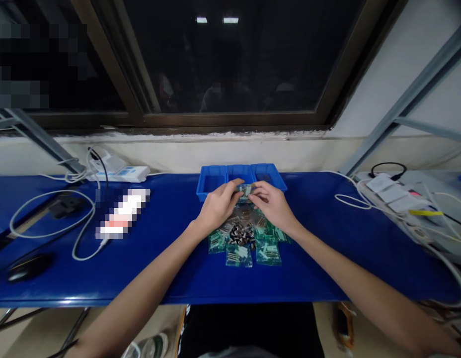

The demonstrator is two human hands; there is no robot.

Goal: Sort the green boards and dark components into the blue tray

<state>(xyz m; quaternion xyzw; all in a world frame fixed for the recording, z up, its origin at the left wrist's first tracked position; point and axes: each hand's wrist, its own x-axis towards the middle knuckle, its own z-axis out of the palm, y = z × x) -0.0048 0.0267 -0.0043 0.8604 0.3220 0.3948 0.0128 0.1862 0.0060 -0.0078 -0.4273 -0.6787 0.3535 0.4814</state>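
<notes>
Between my two hands is a small clear plastic bag (246, 189) with pale pieces inside. My left hand (220, 205) pinches its left side, and my right hand (270, 203) pinches its right side. Just below them on the blue table lie several similar greenish bags, among them one bag (238, 255) at the front and another bag (268, 253) to its right, holding pale and metal pieces. A pile of small dark and silvery parts (242, 234) lies among the bags. Right behind my hands stand joined blue bins (211, 180), partly hidden by my fingers.
A blurred-out phone-like device (124, 214) with a white cable lies at left, near a black mouse (29, 267). A power strip (122, 173) sits by the wall. White adapters (398, 193) and cables crowd the right side. Metal frame posts rise at both sides.
</notes>
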